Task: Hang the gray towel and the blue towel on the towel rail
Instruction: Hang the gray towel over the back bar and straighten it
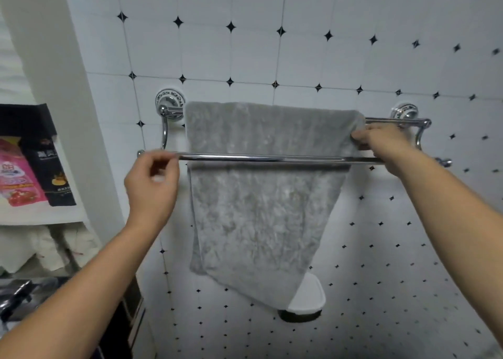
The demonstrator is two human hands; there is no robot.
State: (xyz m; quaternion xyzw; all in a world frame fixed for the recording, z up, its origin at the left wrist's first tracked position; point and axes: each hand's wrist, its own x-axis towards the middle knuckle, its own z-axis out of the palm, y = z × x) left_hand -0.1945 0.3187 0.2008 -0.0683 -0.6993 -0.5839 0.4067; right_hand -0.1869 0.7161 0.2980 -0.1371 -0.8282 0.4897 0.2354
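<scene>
Right hand: my right hand (381, 143) is up at the far right end of the gray towel (261, 195), with thumb and fingers pinching its top right corner just below the back bar (386, 119).
Left hand: my left hand (151, 184) is raised at the left end of the front bar (272, 158), fingers loosely curled and gripping nothing. The fingertips are level with the bar, but blur hides whether they touch it.
Gray towel: it is between my two hands, draped over the back bar of the towel rail (168, 111) and hanging down behind the front bar. Its left edge is just to the right of my left hand. The bottom edge slants, with the right corner hanging lowest.
Towel rail: two chrome bars are fixed to the tiled wall (272, 53) by round mounts, one above my left hand and one just beyond my right hand.
Below the towel: a white dish (310, 298) is on the wall, partly covered by the towel's low corner, lower than both hands.
Left of my left hand: a shelf (54, 217) carries a pink packet (19, 176) and a black packet (54, 176) side by side.
</scene>
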